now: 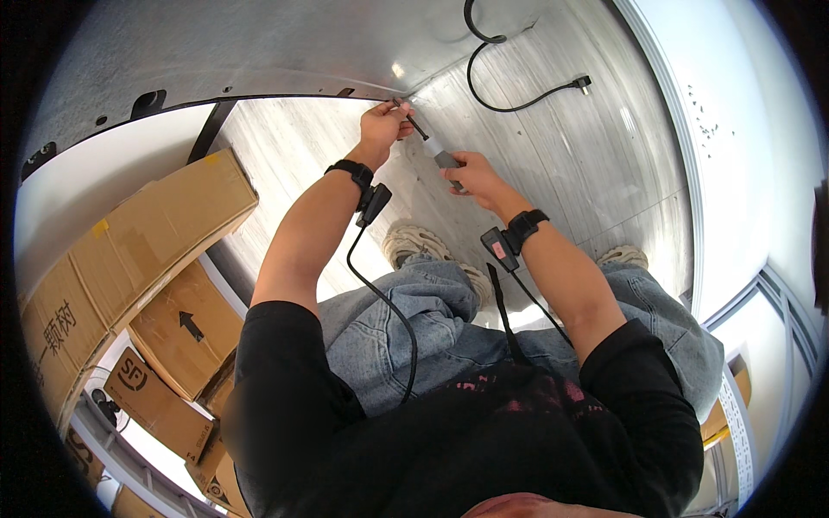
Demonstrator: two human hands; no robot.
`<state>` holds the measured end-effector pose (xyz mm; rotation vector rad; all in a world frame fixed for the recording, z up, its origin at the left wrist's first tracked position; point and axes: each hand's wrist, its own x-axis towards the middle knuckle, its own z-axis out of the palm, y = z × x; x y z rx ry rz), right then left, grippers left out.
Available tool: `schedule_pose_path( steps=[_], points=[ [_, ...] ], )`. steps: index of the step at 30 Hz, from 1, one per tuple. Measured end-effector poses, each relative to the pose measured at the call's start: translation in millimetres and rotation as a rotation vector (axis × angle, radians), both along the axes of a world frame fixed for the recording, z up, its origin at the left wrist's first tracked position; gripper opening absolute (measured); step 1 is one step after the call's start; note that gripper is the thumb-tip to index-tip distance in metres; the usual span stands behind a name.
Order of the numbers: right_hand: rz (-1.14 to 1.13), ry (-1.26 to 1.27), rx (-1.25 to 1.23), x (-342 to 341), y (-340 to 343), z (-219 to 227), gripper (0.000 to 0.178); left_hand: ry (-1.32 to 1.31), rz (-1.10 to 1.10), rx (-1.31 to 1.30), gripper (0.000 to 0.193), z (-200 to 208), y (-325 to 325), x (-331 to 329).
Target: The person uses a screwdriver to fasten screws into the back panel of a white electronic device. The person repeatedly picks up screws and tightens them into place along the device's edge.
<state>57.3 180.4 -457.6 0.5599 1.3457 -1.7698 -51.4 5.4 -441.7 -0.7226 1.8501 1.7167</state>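
My right hand (479, 177) is closed round the grey handle of a screwdriver (434, 150) with a pale front section. Its thin dark shaft points up and left toward the lower edge of a grey metal panel (285, 47). My left hand (382, 129) is at the tip of that shaft, close under the panel's corner. Its thumb and fingers are pinched together there, and whatever small piece they hold is too hidden to make out. Each wrist wears a black strap with a small cabled device.
A black power cable (521, 110) with a plug curls over the pale wood-look floor (604, 164). Cardboard boxes (160, 224) are stacked at my left. A white panel (725, 129) stands along the right. My shoes (420, 244) are on the floor below my hands.
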Motion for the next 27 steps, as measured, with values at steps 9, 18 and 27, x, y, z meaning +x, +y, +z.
schedule_pose_path(
  steps=[9,18,27],
  points=[
    [-0.107,-0.235,-0.380,-9,13,11,0.040,-0.025,0.002,-0.020,0.009,-6,-3,-5],
    [0.028,0.067,0.105,-2,-13,12,0.039,0.037,0.005,-0.074,0.012,-2,2,-1],
    [-0.014,-0.108,-0.127,-3,-3,1,0.038,0.023,0.012,-0.055,0.011,-2,3,-4]
  ],
)
